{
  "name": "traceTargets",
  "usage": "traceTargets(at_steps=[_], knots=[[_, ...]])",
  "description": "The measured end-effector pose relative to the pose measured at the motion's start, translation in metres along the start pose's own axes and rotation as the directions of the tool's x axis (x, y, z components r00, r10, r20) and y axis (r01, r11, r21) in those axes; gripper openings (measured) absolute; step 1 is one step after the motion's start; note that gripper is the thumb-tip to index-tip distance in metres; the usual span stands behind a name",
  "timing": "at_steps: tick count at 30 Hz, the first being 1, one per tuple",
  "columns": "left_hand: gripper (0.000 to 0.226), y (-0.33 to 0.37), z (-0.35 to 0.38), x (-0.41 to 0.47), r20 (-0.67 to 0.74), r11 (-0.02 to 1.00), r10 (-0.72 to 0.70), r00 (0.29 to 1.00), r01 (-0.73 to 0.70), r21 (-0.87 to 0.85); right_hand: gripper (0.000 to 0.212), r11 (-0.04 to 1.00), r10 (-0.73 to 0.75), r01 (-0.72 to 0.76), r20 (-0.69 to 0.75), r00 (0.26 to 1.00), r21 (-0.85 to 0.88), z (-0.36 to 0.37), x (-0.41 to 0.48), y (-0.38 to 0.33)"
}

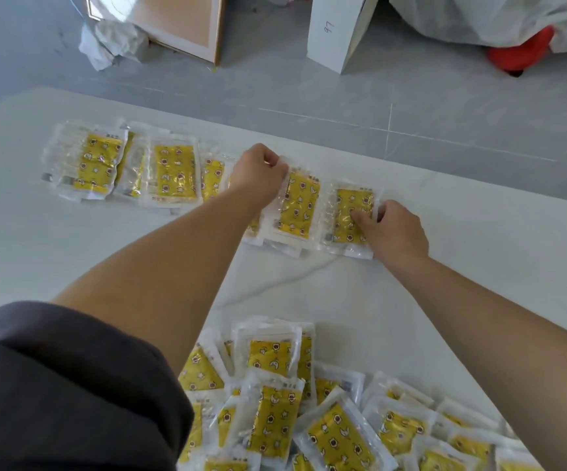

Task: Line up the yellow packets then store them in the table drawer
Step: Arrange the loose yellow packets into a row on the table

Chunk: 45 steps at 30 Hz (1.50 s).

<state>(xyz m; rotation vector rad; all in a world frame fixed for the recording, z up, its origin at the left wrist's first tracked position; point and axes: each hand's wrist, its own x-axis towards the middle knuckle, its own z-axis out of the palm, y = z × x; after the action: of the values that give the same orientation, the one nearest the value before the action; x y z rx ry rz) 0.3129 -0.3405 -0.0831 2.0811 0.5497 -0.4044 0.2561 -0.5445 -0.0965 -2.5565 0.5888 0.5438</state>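
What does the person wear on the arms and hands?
The left hand and right hand are bare: no gloves, rings or watch show. A dark grey short sleeve covers the left upper arm; no sleeve shows on the right arm.

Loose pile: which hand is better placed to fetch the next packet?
Probably right: the right hand sits at the open end of the row, nearer the loose pile; the left hand reaches farther.

Bare arms outstretched, left grip (258, 175) pinching second-last packet (299, 203); right grip (396, 229) pinching end packet (348, 209)
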Motion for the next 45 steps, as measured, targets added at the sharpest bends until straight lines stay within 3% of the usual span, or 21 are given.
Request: traceTargets(at_steps=[6, 11, 19, 24, 29, 34, 37, 40, 45], knots=[[0.022, 0.003, 0.005, -0.016, -0.146, 0.998, 0.021, 0.989, -0.013, 0.060, 0.037, 0.995, -0.080, 0.084, -0.093, 0.993, 0.048, -0.003, -0.010, 0.011], [0.014, -0.020, -0.012, -0.062, -0.138, 0.989, 0.126, 0.982, -0.115, 0.088, 0.039, 0.971, -0.232, 0.238, -0.131, 0.964, 0.036, 0.001, -0.045, 0.020], [0.010, -0.110, -0.044, -0.190, -0.071, 0.995, -0.008, 0.997, 0.015, 0.101, 0.033, 0.894, -0.449, 0.445, 0.107, 0.887, 0.059, 0.033, -0.151, 0.026], [0.009, -0.175, -0.067, -0.252, -0.105, 0.977, -0.104, 0.989, 0.121, 0.177, 0.024, 0.858, -0.510, 0.510, 0.221, 0.831, 0.065, 0.063, -0.220, 0.025], [0.043, -0.218, -0.083, -0.270, -0.158, 0.959, -0.136, 0.978, 0.170, 0.227, 0.018, 0.861, -0.506, 0.500, 0.253, 0.825, 0.095, 0.093, -0.261, 0.010], [0.065, -0.222, -0.096, -0.242, -0.118, 0.949, -0.052, 0.992, 0.086, 0.304, 0.018, 0.875, -0.483, 0.460, 0.206, 0.851, 0.150, 0.115, -0.274, -0.016], [0.058, -0.221, -0.098, -0.219, -0.040, 0.928, -0.005, 0.999, 0.019, 0.371, 0.018, 0.886, -0.462, 0.439, 0.188, 0.867, 0.150, 0.123, -0.273, -0.027], [0.038, -0.219, -0.101, -0.203, 0.005, 0.887, 0.019, 1.000, -0.020, 0.461, 0.019, 0.891, -0.450, 0.424, 0.182, 0.874, 0.163, 0.128, -0.273, -0.032], [0.011, -0.217, -0.111, -0.198, 0.059, 0.955, -0.077, 0.995, 0.057, 0.290, 0.018, 0.886, -0.452, 0.419, 0.166, 0.877, 0.198, 0.133, -0.271, -0.036]])
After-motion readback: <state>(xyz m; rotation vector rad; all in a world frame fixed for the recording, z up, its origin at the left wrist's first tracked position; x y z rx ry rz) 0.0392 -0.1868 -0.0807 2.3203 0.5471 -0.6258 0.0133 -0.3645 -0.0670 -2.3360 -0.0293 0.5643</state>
